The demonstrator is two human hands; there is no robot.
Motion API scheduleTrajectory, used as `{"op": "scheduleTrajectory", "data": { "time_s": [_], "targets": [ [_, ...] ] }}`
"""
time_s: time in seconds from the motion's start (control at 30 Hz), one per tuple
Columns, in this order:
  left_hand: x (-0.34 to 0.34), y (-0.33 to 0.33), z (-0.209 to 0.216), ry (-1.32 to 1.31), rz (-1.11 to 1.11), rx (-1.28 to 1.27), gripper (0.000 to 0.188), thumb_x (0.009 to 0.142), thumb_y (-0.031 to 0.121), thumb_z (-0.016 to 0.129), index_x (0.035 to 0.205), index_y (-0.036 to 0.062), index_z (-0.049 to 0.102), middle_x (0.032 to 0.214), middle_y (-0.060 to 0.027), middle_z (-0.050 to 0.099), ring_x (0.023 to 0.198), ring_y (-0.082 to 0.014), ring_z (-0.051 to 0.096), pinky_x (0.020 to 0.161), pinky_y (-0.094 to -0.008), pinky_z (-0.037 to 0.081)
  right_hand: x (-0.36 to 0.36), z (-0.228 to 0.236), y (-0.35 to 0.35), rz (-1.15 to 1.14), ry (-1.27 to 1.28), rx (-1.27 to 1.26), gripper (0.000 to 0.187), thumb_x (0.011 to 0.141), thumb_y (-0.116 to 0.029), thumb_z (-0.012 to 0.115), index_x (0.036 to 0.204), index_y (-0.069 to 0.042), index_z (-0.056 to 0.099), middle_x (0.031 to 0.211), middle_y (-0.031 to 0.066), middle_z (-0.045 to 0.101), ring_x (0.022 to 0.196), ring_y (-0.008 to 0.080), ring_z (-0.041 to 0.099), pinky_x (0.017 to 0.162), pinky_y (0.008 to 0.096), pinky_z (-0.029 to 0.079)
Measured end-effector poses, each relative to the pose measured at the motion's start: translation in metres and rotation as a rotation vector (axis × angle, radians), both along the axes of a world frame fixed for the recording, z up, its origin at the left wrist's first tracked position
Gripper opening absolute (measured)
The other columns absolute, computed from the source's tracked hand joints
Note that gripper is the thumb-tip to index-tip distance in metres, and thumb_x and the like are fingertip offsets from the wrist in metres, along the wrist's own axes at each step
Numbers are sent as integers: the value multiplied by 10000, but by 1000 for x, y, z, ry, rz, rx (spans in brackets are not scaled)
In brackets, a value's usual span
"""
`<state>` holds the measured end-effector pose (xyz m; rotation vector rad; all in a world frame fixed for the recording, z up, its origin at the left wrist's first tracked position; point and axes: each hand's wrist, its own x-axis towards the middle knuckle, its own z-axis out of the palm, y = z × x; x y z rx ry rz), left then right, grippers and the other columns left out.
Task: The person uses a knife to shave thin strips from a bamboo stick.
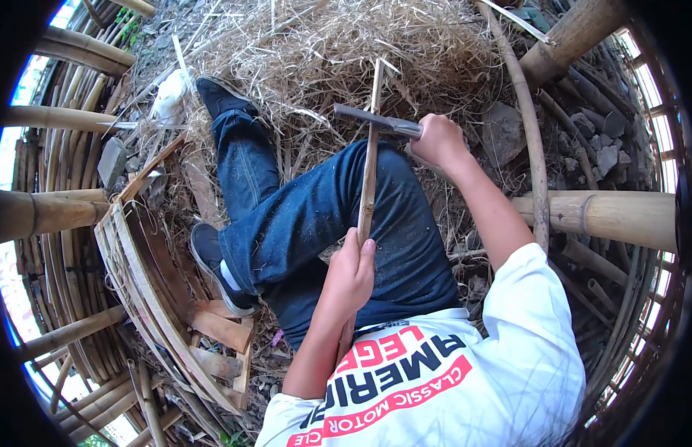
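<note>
A long, narrow wooden strip (370, 173) runs from beside my torso up over my bent knee, its far end split into a thin pale sliver. My left hand (351, 272) is closed round its lower part, thumb lying along it. In my right hand (437, 141), held beyond the knee, is a knife (375, 119) with a dark, straight blade. The blade crosses the strip near its far end and appears to touch it. My fist hides the knife's handle.
A heap of pale shavings (361, 45) spreads beyond my legs. Bundled bamboo strips (148, 298) lie at left beside wood blocks (219, 328). Thick bamboo poles (607, 216) stick in from both sides. Stones (502, 134) and a curved stick (521, 97) lie at right.
</note>
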<state>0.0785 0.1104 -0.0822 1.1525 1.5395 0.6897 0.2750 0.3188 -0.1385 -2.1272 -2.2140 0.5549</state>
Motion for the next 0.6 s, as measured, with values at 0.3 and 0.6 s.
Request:
{"op": "scheduleTrajectory", "data": {
  "time_s": [0.3,0.6],
  "targets": [
    [2,-1,4,-51,35,-81,188,1022,186,421,917,33,451,628,-3,445,557,-89,441,502,-281,375,-5,-17,21,-76,32,42,242,748,-237,620,861,-40,705,906,233,692,872,378,687,831,461,545],
    [18,-31,22,-143,-230,-88,167,993,165,432,1000,-1,440,687,-276,561,715,-460,621,631,-512,438,38,-25,102,-410,-7,-65,402,746,-310,651,1038,-40,710,1102,198,675,1044,340,655,893,414,520]
  ]
}}
